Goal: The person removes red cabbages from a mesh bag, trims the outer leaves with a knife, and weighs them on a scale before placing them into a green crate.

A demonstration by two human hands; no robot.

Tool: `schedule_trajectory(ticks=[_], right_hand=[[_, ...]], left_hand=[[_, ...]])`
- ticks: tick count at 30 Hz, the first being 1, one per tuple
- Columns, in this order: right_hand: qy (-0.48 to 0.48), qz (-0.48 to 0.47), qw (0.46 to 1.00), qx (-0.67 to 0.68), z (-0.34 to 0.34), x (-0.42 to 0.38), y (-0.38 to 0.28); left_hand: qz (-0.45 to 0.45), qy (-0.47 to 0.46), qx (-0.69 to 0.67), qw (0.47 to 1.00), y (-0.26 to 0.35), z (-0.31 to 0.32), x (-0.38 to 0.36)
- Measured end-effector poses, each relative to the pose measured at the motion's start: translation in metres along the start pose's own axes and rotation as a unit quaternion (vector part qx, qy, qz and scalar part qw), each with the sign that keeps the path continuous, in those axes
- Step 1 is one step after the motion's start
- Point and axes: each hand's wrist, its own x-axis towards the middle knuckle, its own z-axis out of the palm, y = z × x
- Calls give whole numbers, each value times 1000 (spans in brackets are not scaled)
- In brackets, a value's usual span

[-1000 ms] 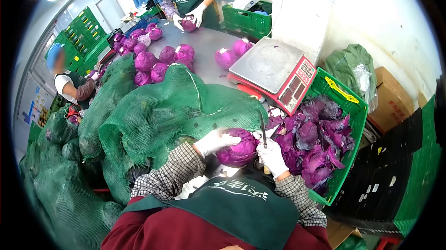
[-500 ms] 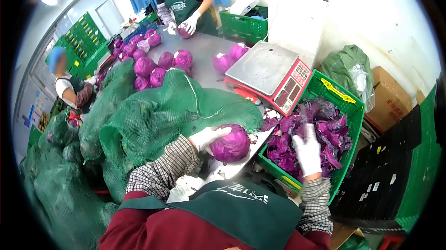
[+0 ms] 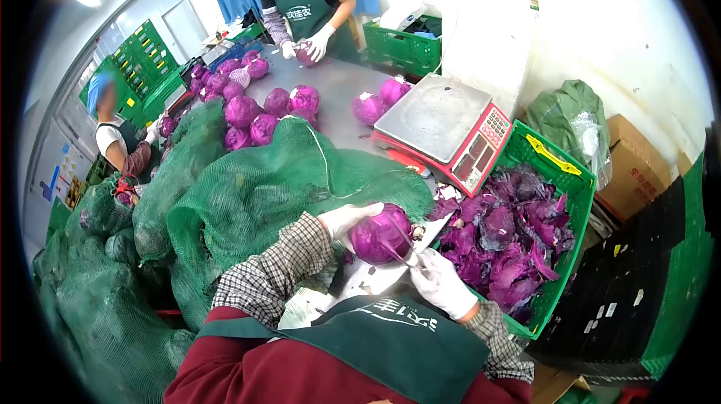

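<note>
My left hand (image 3: 349,219), in a white glove, is wrapped round the upper left side of a red cabbage (image 3: 378,239). The cabbage rests over a white sheet (image 3: 368,278) at the table's near edge, its pale stem end turned right. My right hand (image 3: 443,284), also gloved, is closed at the cabbage's lower right. A thin blade, seemingly of a small knife (image 3: 408,255), runs from its fingers against the cabbage; the handle is hidden. Right beside this hand, a green crate (image 3: 582,201) holds loose purple cabbage leaves (image 3: 499,231).
A red scale (image 3: 443,122) stands beyond the crate. Green mesh sacks (image 3: 248,194) fill the left side. More red cabbages (image 3: 251,115) lie on the metal table (image 3: 334,92). One co-worker (image 3: 312,10) handles a cabbage across the table; another person (image 3: 116,134) stands far left.
My right hand has moved left from over the leaf crate to the cabbage, bringing the blade against it. My left hand still holds the cabbage. The view has shifted slightly.
</note>
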Motion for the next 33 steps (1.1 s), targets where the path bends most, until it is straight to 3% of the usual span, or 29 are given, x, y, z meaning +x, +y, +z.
schedule_trajectory(ticks=[1, 2, 3, 5, 6, 7, 9, 11, 13, 15, 17, 19, 21, 22, 23, 24, 25, 26, 27, 28, 30, 32, 33], right_hand=[[-9, 7, 999, -46, -13, -7, -4], [32, 66, 996, 53, -20, -19, 2], [84, 108, 990, 39, -28, -31, 7], [191, 261, 946, 2, -52, -64, 42], [246, 369, 896, -8, -64, -86, 76], [275, 316, 905, -70, -69, -102, 97], [181, 418, 890, 3, -73, -50, 41], [142, 226, 964, 8, -36, -23, 48], [122, 47, 991, -5, -9, 16, 42], [86, 47, 995, 2, 16, 37, 54], [31, 46, 994, -89, 27, 32, 61], [57, 70, 995, 36, 38, 21, 69], [43, 148, 979, 131, 43, 3, 67], [31, -24, 994, -106, 29, -5, 61], [18, -56, 992, -109, 13, -10, 54], [7, 49, 997, -67, 8, -32, 65], [91, 183, 979, -4, -9, -41, 51], [132, 271, 952, -46, -19, -60, 68], [218, 354, 909, 17, -25, -82, 91], [277, 436, 827, 223, -27, -118, 138], [302, 303, 902, 58, -26, -117, 157], [237, 230, 944, -22, -27, -61, 99], [219, 251, 940, 72, -25, -37, 69]], left_hand=[[-7, -3, -7, 1000, -1, -2, 2], [-14, -6, -15, 1000, -1, -5, 4], [-21, -8, -21, 1000, -3, -7, 5], [-21, -8, -43, 999, -4, -12, 8], [-20, -29, -52, 998, -2, -15, 4], [-21, -54, -60, 997, -2, -14, 4], [-27, -40, -76, 996, -1, -9, 9], [-40, -33, -51, 997, 2, -9, 12], [-36, -3, -16, 999, -1, -11, 17], [-19, -25, -14, 999, -6, -15, 19], [-5, -20, -23, 1000, -1, -11, 5], [-19, -89, -65, 994, -11, -25, 21], [-35, -77, -99, 991, -16, -32, 32], [-44, -88, -88, 991, -6, -30, 21], [-47, -75, -103, 991, -11, -35, 28], [-50, -62, -119, 990, -20, -41, 42], [-52, -50, -136, 988, -24, -43, 51], [-43, -59, -132, 989, -19, -38, 43], [-41, -56, -123, 990, -18, -31, 37], [-38, -52, -111, 992, -13, -27, 33], [-4, -50, -2, 999, -14, -31, 44], [129, -32, 175, 975, 0, -3, 24], [204, -19, 279, 938, 7, 13, 9]])
